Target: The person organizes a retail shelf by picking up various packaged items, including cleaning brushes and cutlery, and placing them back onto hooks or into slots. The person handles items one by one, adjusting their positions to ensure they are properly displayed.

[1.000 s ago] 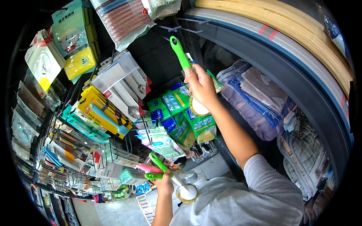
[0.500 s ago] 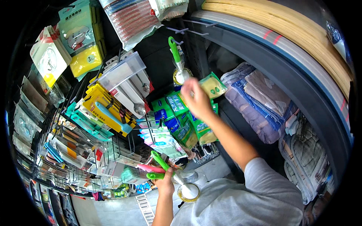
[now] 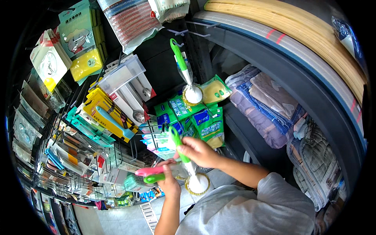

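My left hand [image 3: 170,183] is closed around the handles of a pink-handled brush [image 3: 150,171] and a green-handled brush [image 3: 154,178]; their heads are mostly hidden. My right hand [image 3: 199,152] pinches the handle of another green-and-white scrubbing brush [image 3: 189,166], held upright with its round white head and golden scourer rim downward, just beside the left hand. Above, a matching scrubbing brush [image 3: 185,72] hangs from a hook by its green handle, its head in front of green sponge packs [image 3: 207,124].
Wire racks of packaged kitchen tools [image 3: 113,117] fill the left side. Hooks [image 3: 188,32] stick out above the hanging brush. At right, a dark shelf frame [image 3: 274,58] holds folded textiles [image 3: 270,105], with rolled mats [image 3: 282,19] on top.
My right hand has come down from beside the hanging brush and taken hold of the green-and-white brush at my left hand. The hanging brush now hangs unobstructed.
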`<action>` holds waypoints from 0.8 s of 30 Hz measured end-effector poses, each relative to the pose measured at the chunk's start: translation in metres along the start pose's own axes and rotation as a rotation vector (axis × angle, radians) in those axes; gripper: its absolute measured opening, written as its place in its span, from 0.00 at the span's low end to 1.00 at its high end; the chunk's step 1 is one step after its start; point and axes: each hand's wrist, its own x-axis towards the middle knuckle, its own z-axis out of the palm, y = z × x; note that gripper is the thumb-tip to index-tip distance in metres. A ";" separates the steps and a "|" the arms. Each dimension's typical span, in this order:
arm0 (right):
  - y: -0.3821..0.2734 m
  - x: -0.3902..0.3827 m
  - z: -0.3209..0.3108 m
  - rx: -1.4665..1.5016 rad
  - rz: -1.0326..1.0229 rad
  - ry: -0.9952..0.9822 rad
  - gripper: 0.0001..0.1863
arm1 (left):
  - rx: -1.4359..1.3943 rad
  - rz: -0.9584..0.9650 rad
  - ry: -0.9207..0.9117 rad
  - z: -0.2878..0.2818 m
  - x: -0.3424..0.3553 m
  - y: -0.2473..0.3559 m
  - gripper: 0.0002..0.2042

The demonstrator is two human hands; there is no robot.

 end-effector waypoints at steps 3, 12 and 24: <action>-0.045 0.016 -0.016 0.173 -0.067 0.125 0.14 | -0.163 -0.008 0.119 -0.011 0.009 0.008 0.14; -0.112 0.103 -0.083 -0.188 -0.399 0.450 0.14 | -0.233 -0.157 0.226 -0.038 0.001 -0.001 0.15; -0.065 0.181 -0.125 -0.167 -0.293 0.492 0.16 | -0.162 -0.256 0.122 -0.029 -0.007 -0.002 0.15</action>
